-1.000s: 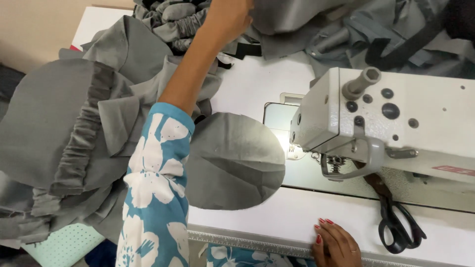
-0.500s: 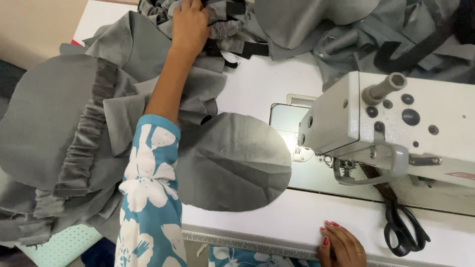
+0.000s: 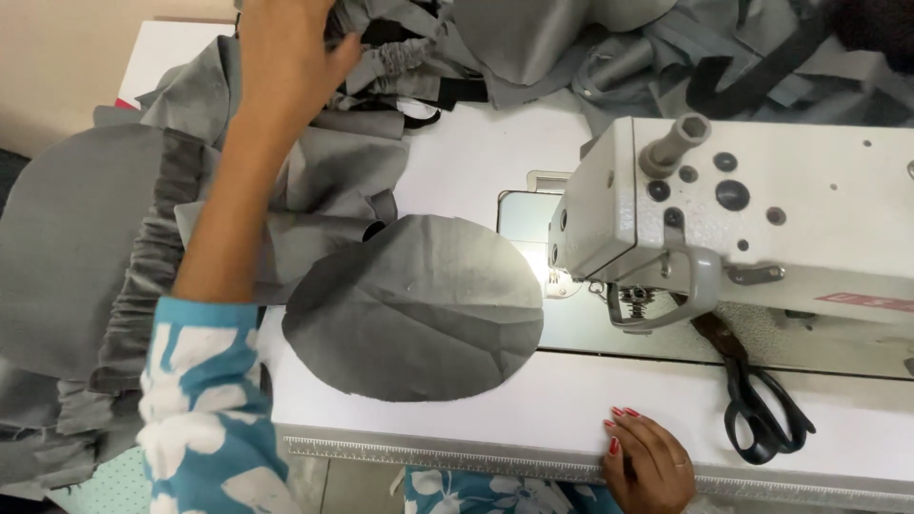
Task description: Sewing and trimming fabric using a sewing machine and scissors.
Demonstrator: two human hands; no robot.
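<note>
Grey oval fabric piece (image 3: pixel 414 309) overhanging table edge (image 3: pixel 457 457), right hand (image 3: pixel 647 462) there

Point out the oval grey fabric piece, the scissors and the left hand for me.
oval grey fabric piece (image 3: pixel 419 309): head view, centre of the panel.
scissors (image 3: pixel 762 409): head view, black handle loops.
left hand (image 3: pixel 286 52): head view, back of the hand, on the grey pile.

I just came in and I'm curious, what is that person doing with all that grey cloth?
A person sits at a white sewing machine. Their left hand reaches far across to the heap of grey fabric pieces at the back. Their right hand rests on the table's front edge. A round grey fabric piece lies by the needle, and black scissors lie nearby.
</note>
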